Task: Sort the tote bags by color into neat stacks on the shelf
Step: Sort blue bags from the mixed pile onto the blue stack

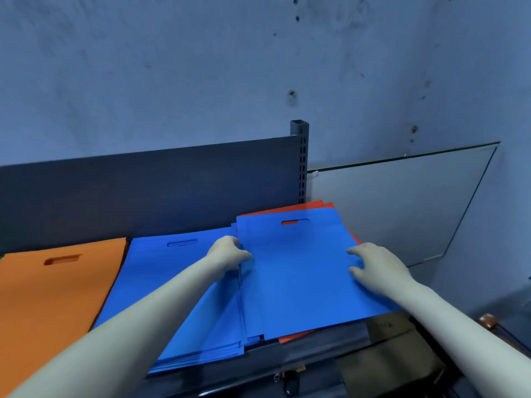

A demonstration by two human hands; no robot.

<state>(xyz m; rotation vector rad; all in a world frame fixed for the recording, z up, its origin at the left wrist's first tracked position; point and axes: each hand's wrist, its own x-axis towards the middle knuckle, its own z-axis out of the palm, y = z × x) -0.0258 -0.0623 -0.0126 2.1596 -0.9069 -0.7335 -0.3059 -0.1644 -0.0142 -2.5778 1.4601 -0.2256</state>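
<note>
L hand [228, 254] pinches left edge of top blue bag [301, 282]; R hand [376, 265] rests on it, fingers loose, red bags [298, 207] beneath.

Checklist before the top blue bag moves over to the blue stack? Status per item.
1. Grip: left hand grips top blue bag at its left edge: ok.
2. Support: right hand rests on that bag: ok.
3. Single bag taken: cannot tell; blue edges bunch under the left hand.
4. Nothing lying on blue stack: ok.
5. That stack squared: not ok; front edges fan out.
6. Underlying red bags clear of the grip: cannot tell.
</note>
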